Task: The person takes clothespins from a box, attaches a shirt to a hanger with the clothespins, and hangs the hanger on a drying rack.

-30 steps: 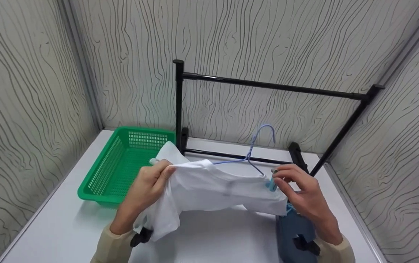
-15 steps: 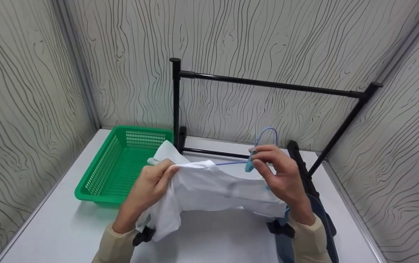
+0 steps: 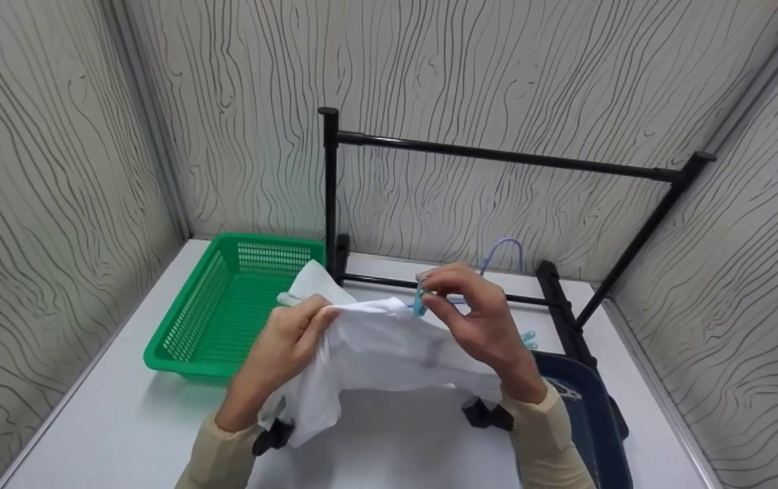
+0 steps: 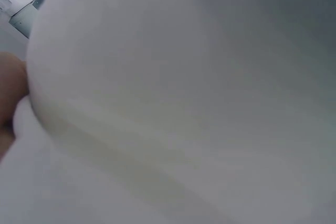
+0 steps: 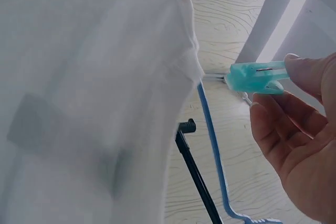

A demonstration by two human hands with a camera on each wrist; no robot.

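Note:
A white T-shirt (image 3: 389,356) hangs on a blue wire hanger (image 3: 511,241), whose hook rises behind my right hand. My left hand (image 3: 290,339) grips the bunched cloth at the shirt's left side. In front of the neckline, my right hand (image 3: 474,319) pinches a teal clothespin (image 5: 254,78) between thumb and fingers. The clothespin's nose points at the cloth edge beside the hanger wire (image 5: 214,140) in the right wrist view. Another teal clothespin (image 3: 529,337) shows just right of my right wrist. White cloth (image 4: 173,87) fills most of the left wrist view.
A green plastic basket (image 3: 233,370) stands at the left. Behind the shirt is a black garment rack (image 3: 504,155) with a high crossbar. At the right sits a dark blue bin (image 3: 609,421), partly under my right forearm, with pale clothespins (image 3: 569,390) inside.
My right hand has moved left from the shirt's right shoulder to the neckline, carrying the clothespin. The bin has come more into view. My left hand has stayed about in place on the shirt.

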